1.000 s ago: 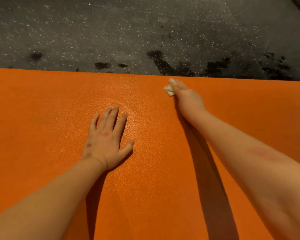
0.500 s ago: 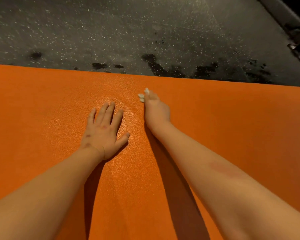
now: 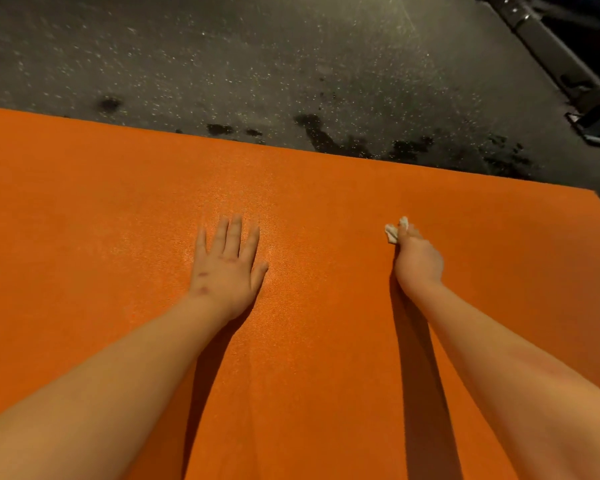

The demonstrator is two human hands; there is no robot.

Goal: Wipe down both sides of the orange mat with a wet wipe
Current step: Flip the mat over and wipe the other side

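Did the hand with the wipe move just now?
Yes. The right hand slid the wet wipe rightward across the orange mat, away from the flat left hand.

The mat (image 3: 84,237) lies on the floor (image 3: 222,64), which shows behind its far edge; the left hand (image 3: 226,268) rests flat on the mat near the middle, and well to its right the right hand (image 3: 418,259) holds the wet wipe (image 3: 394,231) against the mat, near the far right corner.
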